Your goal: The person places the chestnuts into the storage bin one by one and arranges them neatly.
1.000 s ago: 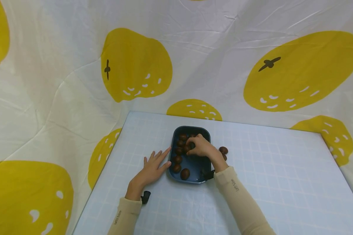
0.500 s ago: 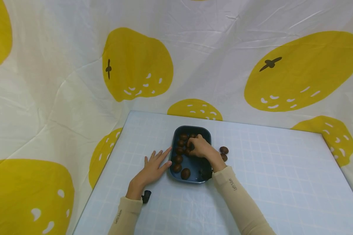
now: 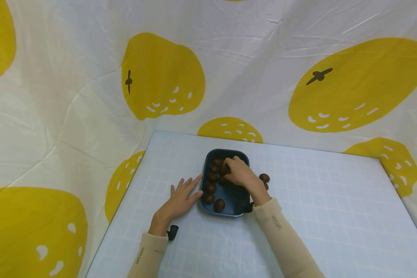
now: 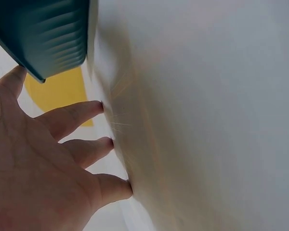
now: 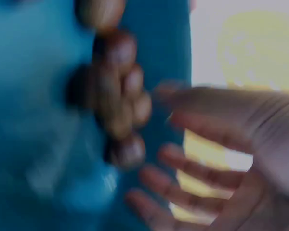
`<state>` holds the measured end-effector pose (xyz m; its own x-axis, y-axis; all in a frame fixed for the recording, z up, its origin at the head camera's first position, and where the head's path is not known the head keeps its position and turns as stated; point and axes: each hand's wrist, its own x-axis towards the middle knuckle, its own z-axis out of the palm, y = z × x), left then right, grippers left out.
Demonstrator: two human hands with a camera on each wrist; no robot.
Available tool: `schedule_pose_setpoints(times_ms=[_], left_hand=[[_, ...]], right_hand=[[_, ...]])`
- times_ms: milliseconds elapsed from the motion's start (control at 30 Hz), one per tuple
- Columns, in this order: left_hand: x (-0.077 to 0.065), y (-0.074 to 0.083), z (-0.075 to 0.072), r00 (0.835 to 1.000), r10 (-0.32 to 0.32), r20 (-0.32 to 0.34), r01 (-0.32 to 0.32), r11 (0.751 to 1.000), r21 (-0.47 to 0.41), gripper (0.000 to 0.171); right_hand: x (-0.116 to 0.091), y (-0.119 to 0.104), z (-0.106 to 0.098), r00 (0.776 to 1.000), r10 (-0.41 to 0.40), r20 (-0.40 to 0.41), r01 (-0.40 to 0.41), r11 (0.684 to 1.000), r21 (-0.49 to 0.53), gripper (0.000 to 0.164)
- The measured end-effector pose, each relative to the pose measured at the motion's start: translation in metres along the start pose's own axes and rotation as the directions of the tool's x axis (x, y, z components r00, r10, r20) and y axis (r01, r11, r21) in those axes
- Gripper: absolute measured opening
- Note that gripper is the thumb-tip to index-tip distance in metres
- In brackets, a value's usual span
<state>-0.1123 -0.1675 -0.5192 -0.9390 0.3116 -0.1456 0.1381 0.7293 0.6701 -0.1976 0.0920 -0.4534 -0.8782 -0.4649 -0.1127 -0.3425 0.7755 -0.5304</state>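
A dark blue rectangular tray on the table holds several glossy brown chestnuts, most of them lined up along its left side. My left hand lies beside the tray with fingers spread; its thumb and index finger reach the tray's left wall, and the other fingertips rest on the tabletop. Over the tray's far half is my right hand, fingertips lowered close to the chestnuts. In the blurred right wrist view, its thumb and fingers sit beside the chestnuts with nothing between them. The hand hides some of the tray's far right.
Two loose chestnuts lie on the table just right of the tray, one partly behind my right forearm. The light blue checked tabletop extends to the right. A white curtain printed with yellow fruit hangs behind and at the left.
My right hand dips among the chestnuts at the tray's middle, then shifts slightly up and right, covering a far chestnut that showed before. My left hand stays in place against the tray.
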Motion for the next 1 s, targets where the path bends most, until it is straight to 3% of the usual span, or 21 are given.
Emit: schedule_pose_setpoints(times_ms=[233, 500, 733, 1000], left_hand=[[-0.001, 0.0, -0.001, 1.0, 0.007, 0.0, -0.007, 1.0, 0.011, 0.063], [-0.002, 0.0, 0.0, 1.0, 0.011, -0.003, -0.011, 1.0, 0.005, 0.063], [-0.001, -0.001, 0.0, 1.0, 0.009, 0.008, -0.009, 1.0, 0.002, 0.063], [0.001, -0.001, 0.001, 1.0, 0.016, 0.004, -0.016, 1.0, 0.003, 0.063]], right_hand=[[-0.027, -0.007, -0.035, 0.994, -0.032, -0.103, 0.041, 0.995, 0.093, 0.036], [-0.054, 0.002, -0.057, 0.983, -0.033, -0.181, 0.046, 0.997, 0.068, 0.039], [-0.067, 0.025, -0.058, 0.967, -0.02, -0.255, 0.041, 0.996, 0.079, 0.035], [-0.082, 0.064, -0.043, 0.953, 0.038, -0.3, -0.002, 0.993, 0.119, 0.032]])
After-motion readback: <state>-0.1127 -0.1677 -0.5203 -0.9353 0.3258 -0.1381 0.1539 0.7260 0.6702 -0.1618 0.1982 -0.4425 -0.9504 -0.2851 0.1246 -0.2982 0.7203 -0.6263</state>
